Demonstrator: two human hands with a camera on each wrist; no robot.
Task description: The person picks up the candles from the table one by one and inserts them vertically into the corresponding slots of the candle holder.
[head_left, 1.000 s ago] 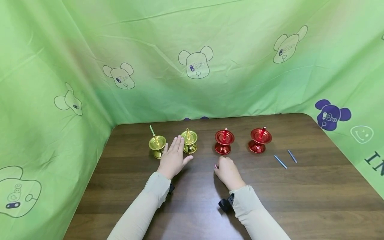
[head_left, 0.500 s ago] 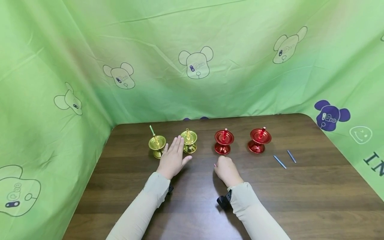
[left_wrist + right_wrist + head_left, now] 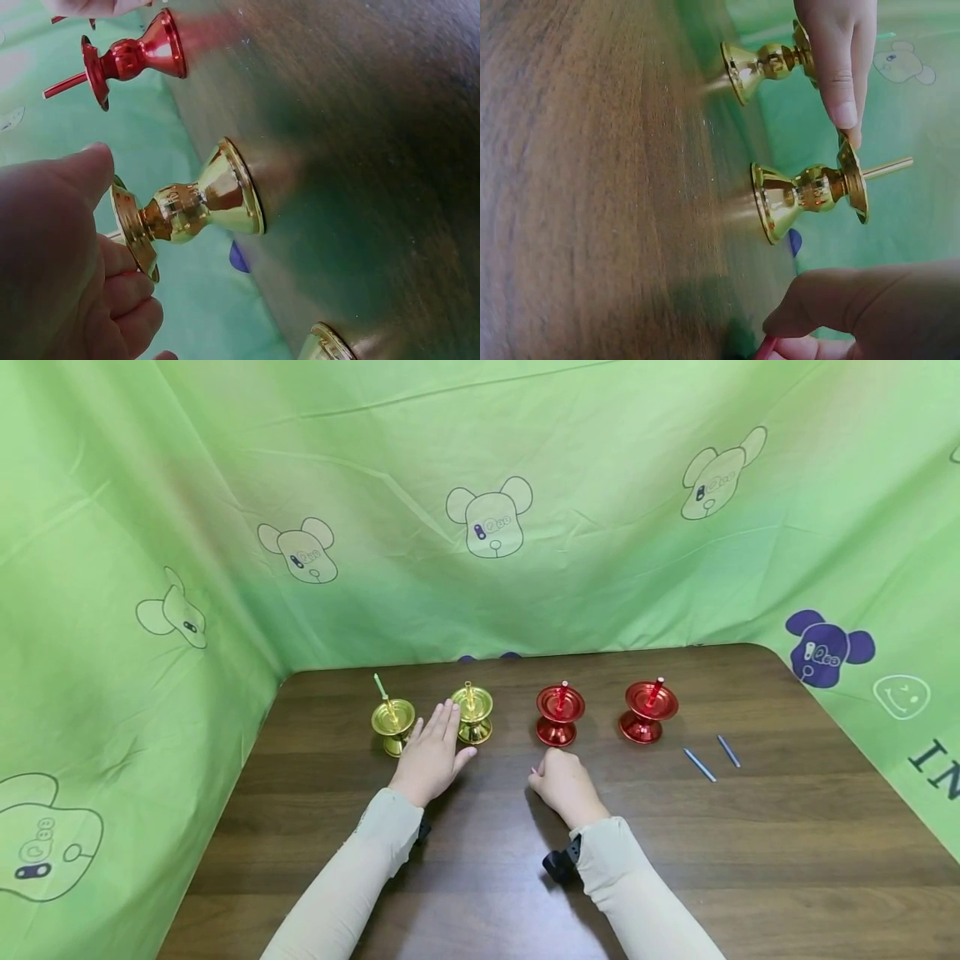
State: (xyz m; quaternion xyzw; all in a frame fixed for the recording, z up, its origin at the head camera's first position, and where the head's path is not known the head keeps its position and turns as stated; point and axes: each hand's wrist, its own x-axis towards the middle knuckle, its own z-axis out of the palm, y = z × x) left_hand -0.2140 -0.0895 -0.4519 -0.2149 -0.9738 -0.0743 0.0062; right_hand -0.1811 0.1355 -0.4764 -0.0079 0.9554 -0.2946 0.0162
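Observation:
My left hand [image 3: 429, 758], fingers nearly straight and thumb spread, touches the rim of the right-hand gold candle holder [image 3: 474, 731]. In the right wrist view, that holder [image 3: 810, 191] stands upright on the table with its stem bare. Curled fingers of my right hand [image 3: 567, 787] pinch a thin pinkish-red candle [image 3: 766, 348], mostly hidden by the hand, just in front of the nearer red candle holder [image 3: 557, 731]. A green candle [image 3: 379, 685] stands, leaning slightly, in the left gold holder [image 3: 390, 718].
A second red candle holder [image 3: 643, 727] stands farther right. Two blue candles lie on the wooden table, a longer one [image 3: 700, 765] and a shorter one [image 3: 728, 751]. A green printed cloth [image 3: 390, 602] hangs behind the table and along its sides.
My right hand's fingertips shift slightly left while the hand stays by the red holder. The left thumb draws in a little. The holders and loose candles stay in place.

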